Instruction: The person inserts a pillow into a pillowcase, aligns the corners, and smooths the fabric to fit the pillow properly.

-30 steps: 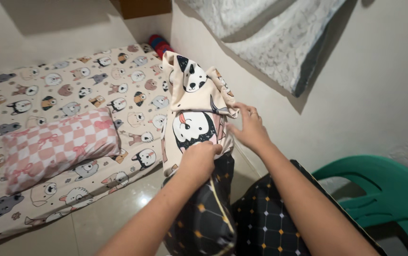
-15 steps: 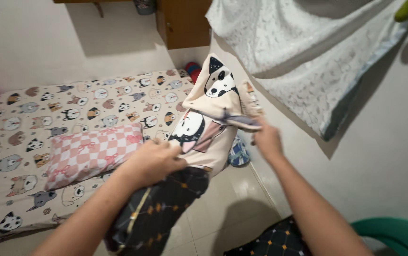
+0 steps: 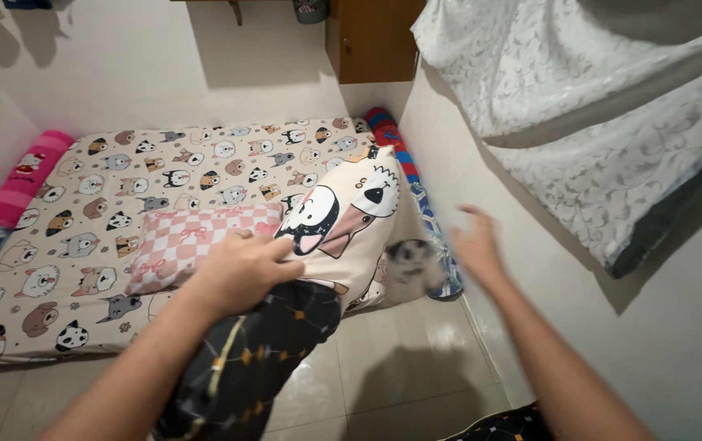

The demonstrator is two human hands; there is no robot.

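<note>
My left hand (image 3: 241,269) grips a pillow where its cream cartoon-dog pillowcase (image 3: 343,216) meets the bare black diamond-patterned pillow (image 3: 245,367). The pillow leans out over the floor toward the mattress. A loose corner of the case hangs blurred at the right. My right hand (image 3: 477,245) is off the pillow, fingers spread, in the air near the wall.
A mattress (image 3: 82,212) with an animal-print sheet lies on the tiled floor (image 3: 400,367), with a pink checked pillow (image 3: 196,241) on it. A pink bolster (image 3: 28,175) lies at its left edge. A white lace curtain (image 3: 579,90) hangs at the right; a wooden cabinet (image 3: 371,37) is above.
My right hand let go of the pillowcase's top flap and pulled away to the right. The flap dropped, and the pillow tilted lower toward the mattress. The view swung left.
</note>
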